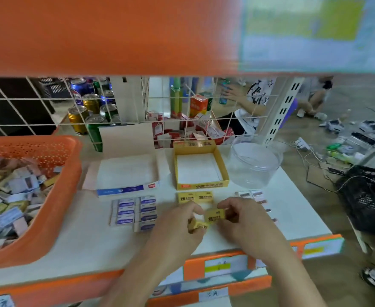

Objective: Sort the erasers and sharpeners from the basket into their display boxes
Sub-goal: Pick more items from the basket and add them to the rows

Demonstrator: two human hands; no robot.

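- Two bare hands meet at the near middle of the shelf: the left hand [177, 224] pinches one yellow boxed eraser [197, 226], and the right hand [241, 218] pinches another yellow eraser [213, 216].
- Two more yellow erasers [186, 197] lie just beyond them, before the open yellow cardboard display box [202, 186].
- Seven blue-and-white erasers [135, 212] sit in two columns to the left.
- One orange perforated plastic basket [67, 185], far left, holds mixed packets.

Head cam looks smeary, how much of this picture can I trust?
Head view: left hand and right hand, pinching yellow erasers, are motion-smeared; basket at the left edge is soft; overhead shelf is one blurred orange band; yellow box reads fairly sharp; wide lens slants the shelf post.
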